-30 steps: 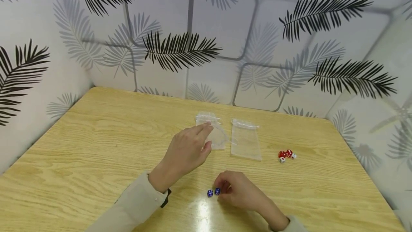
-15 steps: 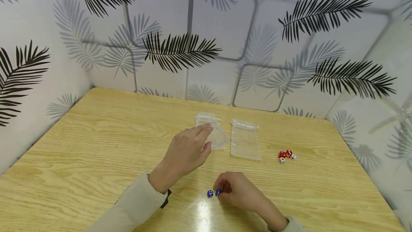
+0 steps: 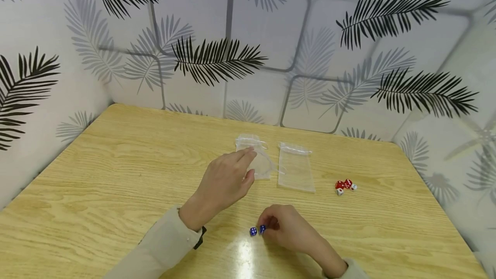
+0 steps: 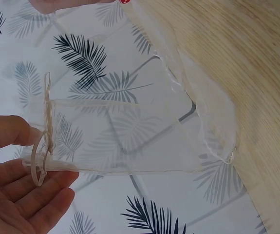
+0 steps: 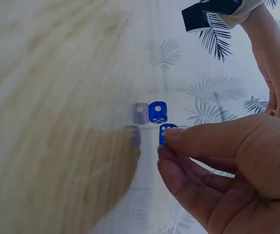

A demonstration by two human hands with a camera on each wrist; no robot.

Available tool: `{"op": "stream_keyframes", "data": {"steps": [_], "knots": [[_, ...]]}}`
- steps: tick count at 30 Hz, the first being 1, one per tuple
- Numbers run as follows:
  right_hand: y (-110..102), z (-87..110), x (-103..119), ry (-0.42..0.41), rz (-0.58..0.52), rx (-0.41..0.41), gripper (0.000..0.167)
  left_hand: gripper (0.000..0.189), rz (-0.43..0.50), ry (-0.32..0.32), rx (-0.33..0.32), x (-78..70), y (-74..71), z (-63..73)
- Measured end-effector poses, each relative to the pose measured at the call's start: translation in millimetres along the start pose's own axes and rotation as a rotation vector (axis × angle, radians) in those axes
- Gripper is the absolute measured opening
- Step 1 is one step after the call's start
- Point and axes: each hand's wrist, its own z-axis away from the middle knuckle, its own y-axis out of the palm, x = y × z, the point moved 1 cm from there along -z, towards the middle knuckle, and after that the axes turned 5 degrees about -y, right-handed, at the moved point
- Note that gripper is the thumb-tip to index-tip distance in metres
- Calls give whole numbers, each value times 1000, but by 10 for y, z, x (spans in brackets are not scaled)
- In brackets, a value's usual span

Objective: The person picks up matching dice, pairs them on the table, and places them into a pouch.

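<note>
My left hand (image 3: 232,175) reaches over a sheer drawstring pouch (image 3: 258,158) in the middle of the wooden table (image 3: 116,167). In the left wrist view its fingers (image 4: 30,195) are straight beside the mouth of the sheer drawstring pouch (image 4: 140,131), and the pouch's cord loop (image 4: 43,156) lies against them. Nearer me, my right hand (image 3: 267,228) pinches a blue die (image 3: 262,229) between thumb and forefinger, low over the table. A second blue die (image 3: 253,231) sits just left of it. The right wrist view shows the pinched blue die (image 5: 167,130) and the loose one (image 5: 158,112).
A second sheer pouch (image 3: 296,168) lies flat to the right of the first. A small cluster of red and white dice (image 3: 345,185) sits further right. Patterned walls (image 3: 271,55) close in the table at the back and both sides.
</note>
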Motion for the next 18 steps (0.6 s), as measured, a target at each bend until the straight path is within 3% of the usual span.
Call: {"op": "stream_keyframes", "data": {"steps": [12, 18], "knots": [[-180, 22, 108, -56, 109, -64, 10, 30, 22, -7, 9, -28, -26, -4], [-325, 44, 225, -70, 120, -136, 10, 30, 19, -1, 12, -30, -15, 2]]}}
